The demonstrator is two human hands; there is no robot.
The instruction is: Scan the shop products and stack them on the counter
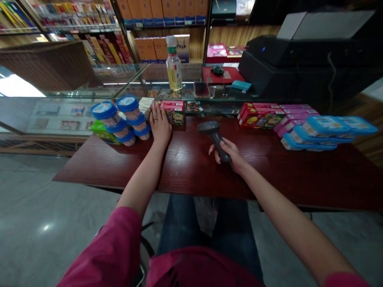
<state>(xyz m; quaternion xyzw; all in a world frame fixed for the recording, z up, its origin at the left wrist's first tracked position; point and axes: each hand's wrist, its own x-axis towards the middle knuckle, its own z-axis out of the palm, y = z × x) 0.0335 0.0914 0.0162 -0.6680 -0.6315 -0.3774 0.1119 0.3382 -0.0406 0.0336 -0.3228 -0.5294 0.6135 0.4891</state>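
My right hand (229, 153) is wrapped round the handle of a dark barcode scanner (209, 128), held above the table with its head pointing left. The fingers of my left hand (160, 123) are stretched out and lie against the left end of a red box (176, 111); a ring shows on one finger. Just left of that hand stand stacked round tubs with blue lids (127, 103), beside a pale packet (146, 103) and a green packet (103, 129). Right of the scanner are more red boxes (260, 115), pink boxes (296, 109) and stacked blue-lidded rectangular tubs (324, 126).
A dark red wooden table (185, 167) lies in front of me. Behind it, a glass counter (137, 79) carries a bottle of yellowish drink (174, 65). A black machine (287, 67) stands at the back right, a wicker basket (50, 65) at the left. Stocked shelves line the back.
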